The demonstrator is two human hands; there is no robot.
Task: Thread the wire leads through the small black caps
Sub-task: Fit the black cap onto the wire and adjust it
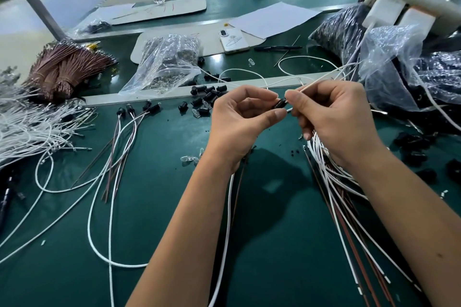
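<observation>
Fingertips are doing all the work: your left hand (pixel 243 117) pinches a small black cap (pixel 280 103) between thumb and forefinger, held up over the green counter (pixel 154 207), and your right hand (pixel 334 117) pinches a white wire lead (pixel 316 84) just beside it, the lead running up and away to the right.

Expect the cap to be light, hard and a bit slick, so it will likely twist or pop free if you squeeze the ends; take it by the sides and leave the hole facing the wire. The lead looks thin and springy, stiff enough to push over a short length but prone to buckling, so I'd hold it close behind the tip.

More caps (pixel 208 97) lie scattered near the middle of the counter, a few already threaded ones (pixel 139 108) sit to their left with wires trailing toward you, and loose white and brown wires (pixel 336 194) lie under your right wrist.

Whether the tip has entered the cap is hard to say: your fingers cover the joint, and only a short white stub shows below the cap. The cap's hole is not visible. A second wire running down behind your left wrist may belong to the same piece, but that cannot be made out.
</observation>
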